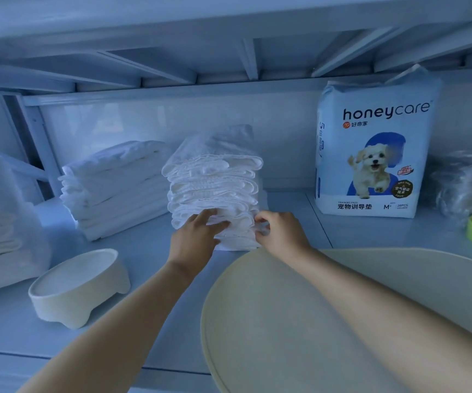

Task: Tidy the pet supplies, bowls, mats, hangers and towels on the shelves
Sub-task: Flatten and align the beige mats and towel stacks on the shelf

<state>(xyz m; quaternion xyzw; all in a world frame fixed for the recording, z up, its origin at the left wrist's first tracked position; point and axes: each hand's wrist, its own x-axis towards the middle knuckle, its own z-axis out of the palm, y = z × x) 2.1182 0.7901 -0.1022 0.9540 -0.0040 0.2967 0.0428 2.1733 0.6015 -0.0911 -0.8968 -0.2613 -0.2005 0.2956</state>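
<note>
Head view shows your left hand (198, 236) and right hand (281, 234), fingers curled, pinching the lower folds of the middle pad stack (215, 180), centred on the shelf (144, 279), probably to square its leaning layers.

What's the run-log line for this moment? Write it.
object: middle folded pad stack | left hand: grips its front | right hand: pinches its right corner

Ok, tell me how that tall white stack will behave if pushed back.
The white stack is tall with uneven, rumpled layers, so a high push would probably tilt or spill it. The layers look soft; lifted by one edge they would likely sag and slide apart. The left hand and right hand grip it low, likely the steadier place to push.
</note>
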